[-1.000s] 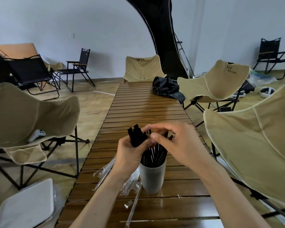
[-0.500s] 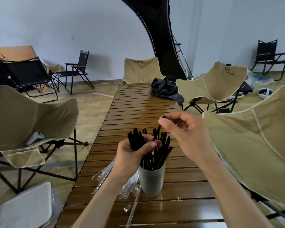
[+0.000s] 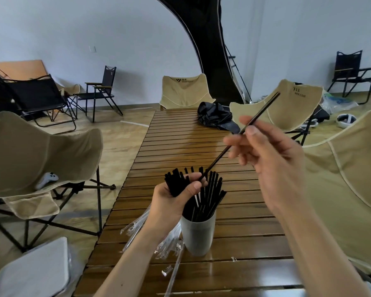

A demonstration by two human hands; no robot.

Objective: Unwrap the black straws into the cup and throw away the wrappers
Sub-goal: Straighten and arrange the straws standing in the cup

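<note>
A grey cup (image 3: 198, 234) stands on the slatted wooden table (image 3: 240, 213) and holds several black straws (image 3: 210, 198). Just left of the cup's rim, my left hand (image 3: 169, 202) grips a bundle of black straws (image 3: 176, 182), their ends pointing up. My right hand (image 3: 274, 159) is raised to the right and pinches a single black straw (image 3: 259, 114), which slants from my left hand's fingertips up to the right. Clear plastic wrappers (image 3: 135, 229) lie on the table under my left forearm.
Beige folding chairs stand on both sides: one at the left (image 3: 36, 155), one at the right (image 3: 349, 183), two farther back. A black bag (image 3: 216, 116) lies at the table's far end. A white box lid (image 3: 30, 271) sits at the lower left.
My right hand has drawn one black straw up and to the right, out of the bundle in my left hand. My left hand and the cup have stayed in place.
</note>
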